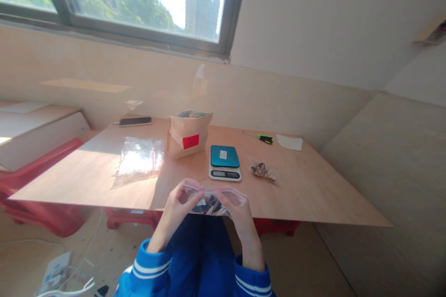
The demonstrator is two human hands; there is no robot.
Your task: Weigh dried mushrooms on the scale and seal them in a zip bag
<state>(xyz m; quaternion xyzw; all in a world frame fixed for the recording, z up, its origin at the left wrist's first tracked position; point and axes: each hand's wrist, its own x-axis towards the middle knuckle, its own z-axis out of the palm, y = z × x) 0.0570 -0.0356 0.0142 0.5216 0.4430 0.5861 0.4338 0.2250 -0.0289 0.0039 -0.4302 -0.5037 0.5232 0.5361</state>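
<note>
A clear zip bag (211,204) with a pink seal strip hangs at the table's front edge, dark and brownish pieces inside it. My left hand (181,200) pinches its top edge on the left, and my right hand (237,208) grips it on the right, both closed. Just beyond the bag stands a digital kitchen scale (225,162) with a teal plate and a white label. Right of the scale lies a second small zip bag (265,172) holding brown pieces. Behind, to the left, an open kraft paper pouch (190,134) with a red label stands upright.
Flat clear plastic bags (139,160) lie on the left of the wooden table (306,195). A phone (135,121) rests at the back left. A screwdriver (259,137) and a white paper piece (290,142) are at the back right. Red stools (134,218) stand beneath the table.
</note>
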